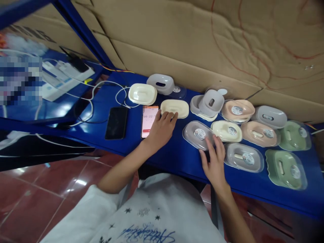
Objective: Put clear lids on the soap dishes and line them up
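Note:
My left hand (pixel 162 126) reaches over the blue table, its fingertips on the near edge of a cream oval dish (pixel 174 107). The fingers are slightly bent and apart. My right hand (pixel 214 158) rests its spread fingertips at the right side of a grey dish with a clear cover and round label (pixel 196 134). Just beyond those fingers lies a covered cream dish (pixel 226 131). Another cream dish (pixel 142 93) sits farther left, beside an upturned grey piece (pixel 160 83). A phone with a lit timer screen (pixel 150 119) lies by my left wrist.
Covered dishes in peach (pixel 260 134), grey (pixel 244 158) and green (pixel 286 168) stand to the right. A dark phone (pixel 116 123), white cables and a power strip (pixel 65 76) are left. Cardboard (pixel 177 37) lines the back.

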Demonstrator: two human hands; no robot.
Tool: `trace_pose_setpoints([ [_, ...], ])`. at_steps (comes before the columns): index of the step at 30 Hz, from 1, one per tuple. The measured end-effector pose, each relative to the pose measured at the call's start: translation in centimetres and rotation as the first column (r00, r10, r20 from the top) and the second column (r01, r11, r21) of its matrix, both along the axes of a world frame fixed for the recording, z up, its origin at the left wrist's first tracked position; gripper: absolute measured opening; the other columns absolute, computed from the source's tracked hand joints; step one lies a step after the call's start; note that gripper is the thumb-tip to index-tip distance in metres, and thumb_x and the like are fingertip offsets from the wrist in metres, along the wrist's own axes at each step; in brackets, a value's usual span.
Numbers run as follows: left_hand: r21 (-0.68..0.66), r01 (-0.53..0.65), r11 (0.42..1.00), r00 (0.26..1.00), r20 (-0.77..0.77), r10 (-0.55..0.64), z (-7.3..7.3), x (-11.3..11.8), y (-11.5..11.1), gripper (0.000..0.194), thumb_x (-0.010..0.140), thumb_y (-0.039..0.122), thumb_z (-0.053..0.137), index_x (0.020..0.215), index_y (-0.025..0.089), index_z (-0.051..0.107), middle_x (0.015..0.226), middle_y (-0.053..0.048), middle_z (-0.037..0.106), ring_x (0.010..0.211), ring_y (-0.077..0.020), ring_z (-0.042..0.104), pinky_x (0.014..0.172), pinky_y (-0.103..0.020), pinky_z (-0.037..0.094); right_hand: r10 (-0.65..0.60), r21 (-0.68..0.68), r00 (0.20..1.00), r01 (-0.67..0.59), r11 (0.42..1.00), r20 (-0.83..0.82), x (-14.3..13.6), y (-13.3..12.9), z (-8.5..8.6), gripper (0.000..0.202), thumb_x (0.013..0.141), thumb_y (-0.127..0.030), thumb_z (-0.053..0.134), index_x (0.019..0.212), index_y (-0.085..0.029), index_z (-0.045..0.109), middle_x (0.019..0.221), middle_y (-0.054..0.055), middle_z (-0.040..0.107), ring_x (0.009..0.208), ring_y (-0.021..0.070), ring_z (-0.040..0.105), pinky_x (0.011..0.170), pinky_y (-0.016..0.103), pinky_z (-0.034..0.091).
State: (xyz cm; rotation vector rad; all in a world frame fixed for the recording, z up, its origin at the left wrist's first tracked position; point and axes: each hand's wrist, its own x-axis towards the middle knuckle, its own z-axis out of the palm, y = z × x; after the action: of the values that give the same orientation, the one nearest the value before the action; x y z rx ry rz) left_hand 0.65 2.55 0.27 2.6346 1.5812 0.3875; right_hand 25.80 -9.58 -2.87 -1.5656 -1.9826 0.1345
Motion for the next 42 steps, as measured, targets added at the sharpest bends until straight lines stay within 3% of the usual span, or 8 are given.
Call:
trace_pose_setpoints([
  [4,-0.018,0.023,1.0,1.0,-0.016,-0.024,0.7,0.2,0.7,0.028,0.101,0.01,0.05,0.115,0.013,0.074,0.113,-0.016,0.072,0.111,-0.0321,0.069,0.1,-0.05,0.054,0.013,0.019,1.0,-0.012,1.0,-0.013,0.0,0.2,-0.1,0.065,0.108,-0.031,0.053,0.17,-0.036,0.032,0.174,0.011,0.034,0.16,0.0378,0.035,0.126,0.07,0.037],
  [8,0.022,0.016,1.0,0.994,0.109,-0.018,2.0,0.1,-0.3,0.023,0.106,0.016,0.051,0.12,0.016,0.069,0.117,-0.013,0.071,0.107,-0.0285,0.07,0.091,-0.043,0.057,0.029,0.035,0.999,-0.028,0.999,-0.035,0.1,0.4,-0.4,0.064,0.108,-0.03,0.052,0.17,-0.035,0.032,0.174,0.01,0.035,0.16,0.0365,0.035,0.127,0.069,0.037],
  [18,0.19,0.256,0.948,0.933,0.207,-0.294,1.4,-1.6,-9.3,0.029,0.107,0.011,0.049,0.133,0.02,0.059,0.121,-0.011,0.071,0.11,-0.0255,0.07,0.095,-0.041,0.058,0.199,-0.017,0.98,-0.199,0.98,0.001,1.1,4.3,2.8,0.077,0.103,-0.008,0.033,0.175,-0.029,0.012,0.178,0.01,0.029,0.165,0.0286,0.027,0.132,0.061,0.033],
  [23,-0.002,0.445,0.896,0.894,0.06,-0.444,-0.7,-2.2,-12.5,0.04,0.097,0.004,0.052,0.134,0.018,0.06,0.128,-0.013,0.07,0.118,-0.0289,0.067,0.104,-0.045,0.054,0.044,0.066,0.989,-0.053,0.996,0.139,0.9,9.8,5.3,0.06,0.109,-0.029,0.04,0.168,-0.017,0.036,0.164,0.017,0.052,0.156,0.0348,0.042,0.128,0.062,0.036],
  [27,0.0,0.368,0.93,0.914,0.184,-0.361,-1.9,-2.2,-12.7,0.027,0.104,0.019,0.059,0.13,0.023,0.064,0.138,-0.014,0.066,0.134,-0.0322,0.059,0.115,-0.056,0.044,-0.164,0.034,0.951,0.161,0.986,0.262,-0.6,14.2,5.4,0.066,0.108,-0.052,0.05,0.153,-0.003,0.054,0.136,0.029,0.068,0.133,0.0448,0.059,0.113,0.067,0.043],
  [31,-0.01,0.336,0.942,0.902,0.289,-0.319,-2.4,-2.4,-12.1,0.023,0.105,0.025,0.063,0.127,0.023,0.066,0.146,-0.016,0.062,0.141,-0.0322,0.056,0.119,-0.058,0.04,-0.208,0.011,0.939,0.214,0.977,0.274,-1.3,15.9,5.7,0.052,0.11,-0.049,0.048,0.126,-0.007,0.074,0.118,0.026,0.073,0.114,0.0396,0.066,0.102,0.059,0.051],
  [37,0.007,0.29,0.957,0.862,0.432,-0.265,-2.2,-3.7,-11.5,0.013,0.106,0.025,0.064,0.119,0.023,0.064,0.145,-0.013,0.065,0.134,-0.0269,0.062,0.117,-0.053,0.047,0.046,0.203,0.999,-0.041,0.978,-0.022,0.9,8.3,7.9,0.037,0.103,-0.034,0.068,0.137,-0.02,0.072,0.13,0.013,0.074,0.121,0.0299,0.068,0.108,0.049,0.054],
  [42,-0.003,0.229,0.973,0.838,0.509,-0.196,-1.7,-4.4,-11.7,0.015,0.105,0.02,0.064,0.119,0.023,0.063,0.14,-0.012,0.067,0.132,-0.0268,0.064,0.117,-0.054,0.05,0.124,0.22,0.981,-0.09,0.971,-0.147,2.3,-3.6,5.3,0.058,0.092,-0.011,0.075,0.147,-0.028,0.066,0.128,0.009,0.075,0.121,0.0303,0.071,0.103,0.049,0.059],
])
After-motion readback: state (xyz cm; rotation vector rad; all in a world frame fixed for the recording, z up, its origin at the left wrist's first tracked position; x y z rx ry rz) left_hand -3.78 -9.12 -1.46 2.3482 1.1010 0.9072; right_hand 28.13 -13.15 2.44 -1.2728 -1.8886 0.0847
